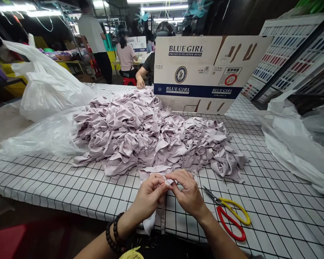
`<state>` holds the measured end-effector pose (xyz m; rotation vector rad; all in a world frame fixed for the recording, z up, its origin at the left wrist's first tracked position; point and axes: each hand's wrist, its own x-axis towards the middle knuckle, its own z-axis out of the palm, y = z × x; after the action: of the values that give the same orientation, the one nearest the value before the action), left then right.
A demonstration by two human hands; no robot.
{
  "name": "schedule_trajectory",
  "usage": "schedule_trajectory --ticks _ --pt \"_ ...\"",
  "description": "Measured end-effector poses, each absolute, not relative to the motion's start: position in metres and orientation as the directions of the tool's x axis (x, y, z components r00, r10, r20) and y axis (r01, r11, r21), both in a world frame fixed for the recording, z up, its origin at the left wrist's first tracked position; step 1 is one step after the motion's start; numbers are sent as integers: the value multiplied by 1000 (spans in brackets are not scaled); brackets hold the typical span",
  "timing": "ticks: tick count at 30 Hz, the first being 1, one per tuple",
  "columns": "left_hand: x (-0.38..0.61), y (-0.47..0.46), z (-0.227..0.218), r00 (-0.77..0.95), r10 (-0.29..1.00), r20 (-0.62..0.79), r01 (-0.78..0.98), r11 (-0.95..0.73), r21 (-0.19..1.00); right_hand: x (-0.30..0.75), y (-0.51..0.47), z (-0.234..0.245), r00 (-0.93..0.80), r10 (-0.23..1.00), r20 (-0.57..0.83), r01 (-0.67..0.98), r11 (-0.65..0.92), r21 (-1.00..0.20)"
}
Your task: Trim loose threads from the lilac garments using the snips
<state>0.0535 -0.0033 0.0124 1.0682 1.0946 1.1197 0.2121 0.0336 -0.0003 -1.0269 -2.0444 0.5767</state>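
Fabric strip (149, 223) runs near-far, tail toward person.

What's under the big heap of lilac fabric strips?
White table cover with black grid shows all around the heap of lilac fabric strips; a clear plastic sheet meets its left edge. Whatever lies beneath the middle is covered.

The fingers (178, 179) cover most of the pale lilac fabric piece (169, 182). Far off, the white cardboard beer box (205, 72) hides most of a seated person (148, 64).
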Motion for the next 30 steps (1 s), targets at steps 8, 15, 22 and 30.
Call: schedule_trajectory --ticks 8,15,22,30 --pt "60 5 1 214 972 -93 -280 152 948 218 25 4 -495 835 239 495 497 -713" --pt "63 10 -3 161 977 -139 -371 190 909 343 10 -20 17 988 -152 905 -80 -418" --pt "72 13 -4 146 979 -143 -324 184 928 384 3 -43 116 951 -285 921 -211 -328" --pt "71 14 -4 109 984 -143 -298 169 940 383 10 -33 76 912 -404 932 -209 -296"
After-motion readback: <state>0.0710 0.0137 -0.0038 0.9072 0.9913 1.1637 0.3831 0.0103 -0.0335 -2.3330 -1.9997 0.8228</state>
